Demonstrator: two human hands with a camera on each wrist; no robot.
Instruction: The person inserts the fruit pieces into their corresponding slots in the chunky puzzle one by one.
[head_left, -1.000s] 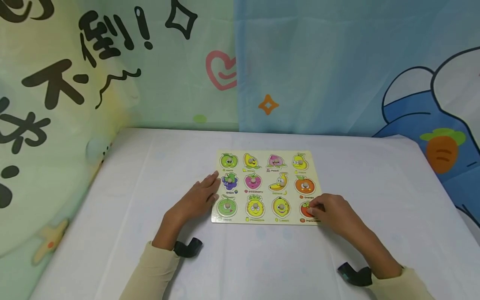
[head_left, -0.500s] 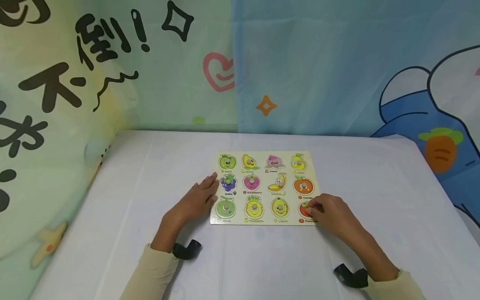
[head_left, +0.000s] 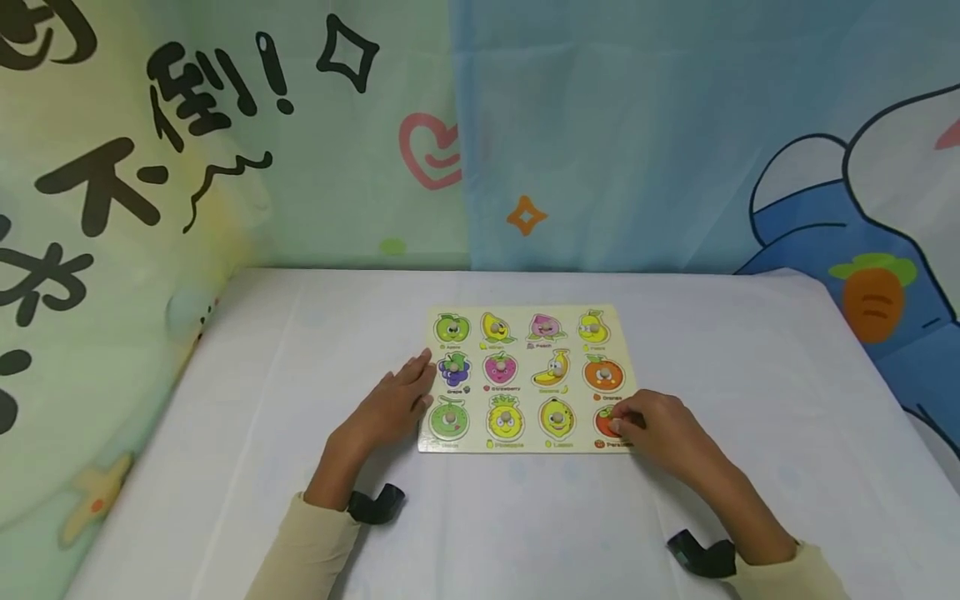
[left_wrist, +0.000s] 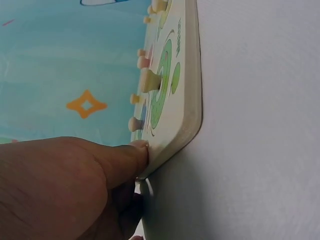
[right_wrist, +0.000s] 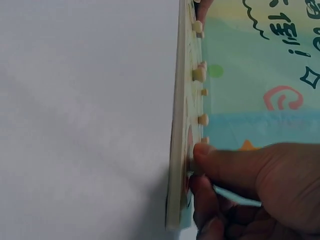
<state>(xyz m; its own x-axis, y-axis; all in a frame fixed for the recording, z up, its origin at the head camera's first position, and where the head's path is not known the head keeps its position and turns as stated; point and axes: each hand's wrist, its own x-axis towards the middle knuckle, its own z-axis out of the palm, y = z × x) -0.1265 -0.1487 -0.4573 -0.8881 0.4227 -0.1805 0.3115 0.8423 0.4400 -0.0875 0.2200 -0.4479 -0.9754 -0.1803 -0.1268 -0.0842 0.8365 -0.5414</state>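
A wooden fruit puzzle board (head_left: 630,377) lies flat on the white table, filled with several knobbed fruit pieces. My right hand (head_left: 660,427) sits at the board's near right corner, and its thumb and finger pinch the knob of the red persimmon piece (head_left: 604,421), still in its slot. In the right wrist view the fingertips (right_wrist: 202,149) close on that knob against the board (right_wrist: 175,150). My left hand (head_left: 390,404) lies flat with straight fingers against the board's left edge; a fingertip (left_wrist: 140,150) presses on the board's corner (left_wrist: 185,125) beside the green melon piece (head_left: 448,417).
The white tablecloth (head_left: 750,375) spreads wide on all sides of the board. Cartoon-printed curtains (head_left: 600,125) hang close behind the table and along its left side. Black wrist straps (head_left: 375,504) rest on the cloth near both sleeves.
Both hands keep their places on the board; only the head view has shifted slightly, so the scene sits a little lower and to the left.
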